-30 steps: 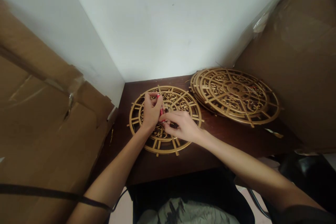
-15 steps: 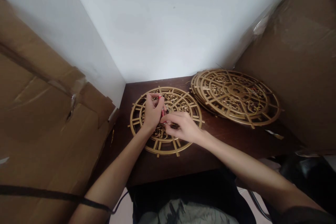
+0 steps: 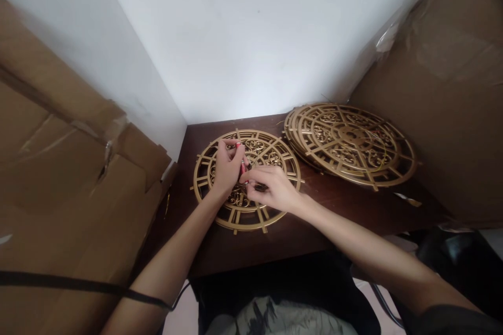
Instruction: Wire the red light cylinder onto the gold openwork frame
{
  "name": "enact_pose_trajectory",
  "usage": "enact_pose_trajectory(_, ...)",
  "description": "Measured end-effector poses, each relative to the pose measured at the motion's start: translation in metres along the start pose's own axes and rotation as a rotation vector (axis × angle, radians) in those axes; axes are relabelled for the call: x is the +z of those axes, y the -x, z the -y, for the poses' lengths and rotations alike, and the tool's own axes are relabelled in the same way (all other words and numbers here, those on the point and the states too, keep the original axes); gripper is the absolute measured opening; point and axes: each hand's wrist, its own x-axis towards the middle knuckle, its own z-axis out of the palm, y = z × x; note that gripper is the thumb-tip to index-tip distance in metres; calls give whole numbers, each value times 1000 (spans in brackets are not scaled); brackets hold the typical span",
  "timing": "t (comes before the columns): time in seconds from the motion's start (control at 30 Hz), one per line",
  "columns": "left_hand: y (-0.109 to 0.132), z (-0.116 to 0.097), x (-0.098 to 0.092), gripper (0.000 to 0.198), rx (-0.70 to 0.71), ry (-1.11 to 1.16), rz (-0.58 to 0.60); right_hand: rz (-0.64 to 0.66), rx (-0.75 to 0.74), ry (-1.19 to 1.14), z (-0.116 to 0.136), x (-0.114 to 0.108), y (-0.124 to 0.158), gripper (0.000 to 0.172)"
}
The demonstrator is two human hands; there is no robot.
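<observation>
A gold, openwork round frame (image 3: 251, 227), like a clock face with scrollwork and radial bars, lies flat on a dark brown table (image 3: 314, 235). My left hand (image 3: 228, 165) is over its centre-left, fingers curled and pinching a small red item (image 3: 243, 168) whose red also shows at the fingertips. From the right, my right hand (image 3: 272, 186) closes thumb and fingers at the lower end of the red part. Whether this is one red piece or two, and its exact kind, I cannot make out. The hands cover much of the frame's middle.
Several similar gold round frames (image 3: 356, 141) are stacked at the right, with thin wire or thread on top. A small flat piece (image 3: 407, 199) lies near them. Large cardboard boxes stand left (image 3: 70, 178) and right (image 3: 440, 99); a white wall (image 3: 251, 42) rises behind. A black cord (image 3: 78, 285) crosses my left forearm.
The whole view has shifted slightly. Both hands stay at the same place over the round frame, still closed about the red item, with hardly any visible movement.
</observation>
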Motion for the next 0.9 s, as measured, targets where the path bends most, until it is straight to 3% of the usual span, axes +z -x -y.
enact_pose_trajectory(0.9,0,-1,-1,18,-12,19,24,13,-22,26,1,-1,-1,19)
